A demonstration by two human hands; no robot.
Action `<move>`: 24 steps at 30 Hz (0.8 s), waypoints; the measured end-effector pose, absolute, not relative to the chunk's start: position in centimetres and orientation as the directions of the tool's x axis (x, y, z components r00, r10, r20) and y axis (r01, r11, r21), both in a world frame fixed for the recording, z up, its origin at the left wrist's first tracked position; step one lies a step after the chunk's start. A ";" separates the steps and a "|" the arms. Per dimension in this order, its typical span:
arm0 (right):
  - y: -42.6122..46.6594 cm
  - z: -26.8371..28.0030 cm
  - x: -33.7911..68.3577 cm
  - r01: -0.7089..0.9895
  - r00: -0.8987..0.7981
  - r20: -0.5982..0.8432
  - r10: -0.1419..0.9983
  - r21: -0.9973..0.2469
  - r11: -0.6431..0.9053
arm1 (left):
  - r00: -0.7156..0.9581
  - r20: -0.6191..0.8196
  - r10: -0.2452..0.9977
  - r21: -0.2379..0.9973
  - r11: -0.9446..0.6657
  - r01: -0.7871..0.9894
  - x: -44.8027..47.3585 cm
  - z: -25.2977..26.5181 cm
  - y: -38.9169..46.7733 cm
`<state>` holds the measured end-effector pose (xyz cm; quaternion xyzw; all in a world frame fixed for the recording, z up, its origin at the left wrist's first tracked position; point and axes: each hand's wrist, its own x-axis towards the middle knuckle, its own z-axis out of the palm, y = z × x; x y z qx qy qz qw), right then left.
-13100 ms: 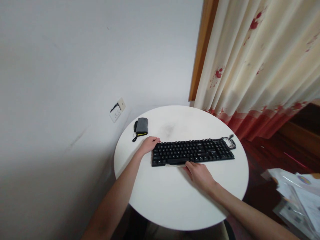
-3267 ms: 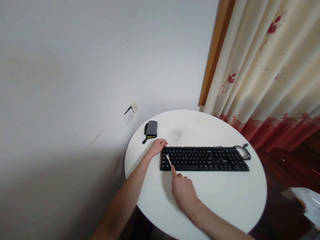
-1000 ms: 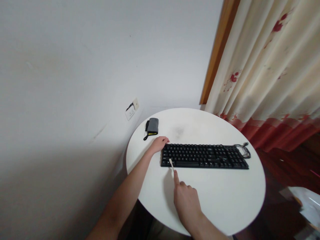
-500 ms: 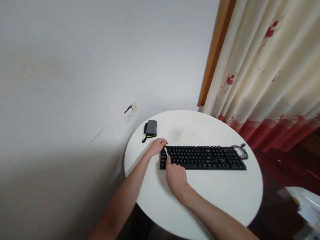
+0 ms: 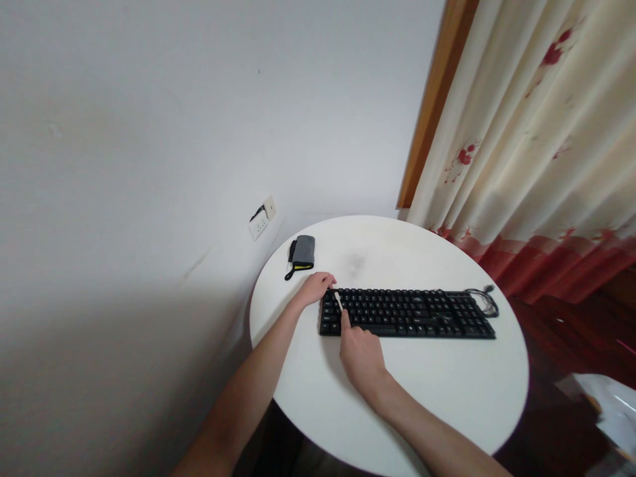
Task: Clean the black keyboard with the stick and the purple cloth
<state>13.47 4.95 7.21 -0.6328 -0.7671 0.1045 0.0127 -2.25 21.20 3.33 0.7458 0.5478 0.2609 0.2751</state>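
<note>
A black keyboard (image 5: 407,313) lies flat on the round white table (image 5: 447,377). My left hand (image 5: 318,287) rests at its upper left corner, fingers bent over the edge and holding it. In my right hand (image 5: 362,354) is a slim white brush (image 5: 338,301), gripped with the index finger stretched along its handle. The brush's head points away from me and lies over the keys at the keyboard's left end. Most of the handle is hidden inside the right hand.
A folded grey cloth (image 5: 304,252) with black and yellow edging lies at the table's back left. The keyboard's coiled cable (image 5: 487,303) sits at the right end. Behind are a wall socket (image 5: 258,226) and a patterned curtain (image 5: 527,152). White plastic (image 5: 613,404) shows lower right.
My right hand has moved a little to the right with the brush, across the left-end keys. My left hand stays at the keyboard's corner. The whole view has shifted slightly.
</note>
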 end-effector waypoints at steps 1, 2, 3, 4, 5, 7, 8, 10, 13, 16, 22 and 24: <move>4.6 7.1 13.7 0.968 -0.203 -0.117 0.972 -0.171 0.182 | 0.262 0.088 0.961 0.697 -0.247 0.673 -2.2 3.4 21.2; 4.3 7.1 14.0 0.969 -0.207 -0.127 0.970 -0.163 0.185 | 0.261 0.088 0.961 0.697 -0.247 0.673 -2.2 3.4 21.2; 4.0 7.0 14.2 0.971 -0.208 -0.142 0.968 -0.153 0.186 | 0.260 0.090 0.962 0.696 -0.247 0.675 -2.2 3.4 21.2; 3.6 6.9 14.5 0.972 -0.209 -0.163 0.964 -0.141 0.187 | 0.259 0.093 0.961 0.694 -0.249 0.675 -2.2 3.4 21.1; 3.3 6.8 14.7 0.974 -0.209 -0.183 0.961 -0.130 0.187 | 0.260 0.095 0.961 0.693 -0.251 0.676 -2.2 3.4 21.2; 2.7 6.6 15.2 0.976 -0.206 -0.208 0.956 -0.112 0.186 | 0.262 0.094 0.960 0.690 -0.253 0.678 -2.2 3.3 21.2; 2.3 6.5 15.4 0.977 -0.206 -0.214 0.955 -0.107 0.187 | 0.262 0.093 0.960 0.689 -0.253 0.680 -2.2 3.3 21.2; 1.7 6.4 15.7 0.976 -0.210 -0.217 0.953 -0.105 0.191 | 0.259 0.090 0.962 0.688 -0.248 0.682 -2.2 3.2 21.3; 0.6 6.2 16.0 0.976 -0.210 -0.216 0.954 -0.109 0.190 | 0.260 0.093 0.961 0.694 -0.250 0.675 -2.3 3.0 21.4; -0.4 5.9 16.4 0.978 -0.202 -0.217 0.955 -0.102 0.184 | 0.267 0.098 0.959 0.694 -0.258 0.672 -2.3 3.0 21.4; -1.8 5.5 17.5 0.979 -0.199 -0.222 0.955 -0.091 0.183 | 0.267 0.096 0.959 0.678 -0.259 0.688 -2.2 3.1 21.4; -1.9 5.2 17.6 0.979 -0.200 -0.210 0.957 -0.087 0.185 | 0.267 0.093 0.959 0.680 -0.257 0.686 -2.2 3.1 21.3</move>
